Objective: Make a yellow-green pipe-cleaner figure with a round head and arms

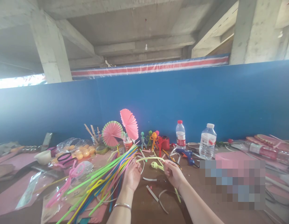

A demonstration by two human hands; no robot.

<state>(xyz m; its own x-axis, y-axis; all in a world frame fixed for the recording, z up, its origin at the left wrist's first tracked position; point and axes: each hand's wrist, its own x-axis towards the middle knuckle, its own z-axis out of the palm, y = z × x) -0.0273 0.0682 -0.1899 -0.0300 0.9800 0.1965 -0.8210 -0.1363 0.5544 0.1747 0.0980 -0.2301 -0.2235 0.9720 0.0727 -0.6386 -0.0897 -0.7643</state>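
Yellow-green strip (149,158) arches over the tabletop (193,177) between left hand (133,175), grip apparently pinching one end, and right hand (174,175), grip pinching further along. Step looks like bending; next move calls for steady tension. Beyond: toy figures (154,140), blue partition (158,99).

Partition (205,99) behind the desk (195,196). Along the far edge, left to right: sticks (93,130) in a cup (95,142), fans (112,135), figures (154,140), bottles (207,143). Balls (85,152) left of the cup; bundled strips (95,185) toward the near edge, left of centre; scraps (152,193) centrally; sheets (11,194) by the left edge.
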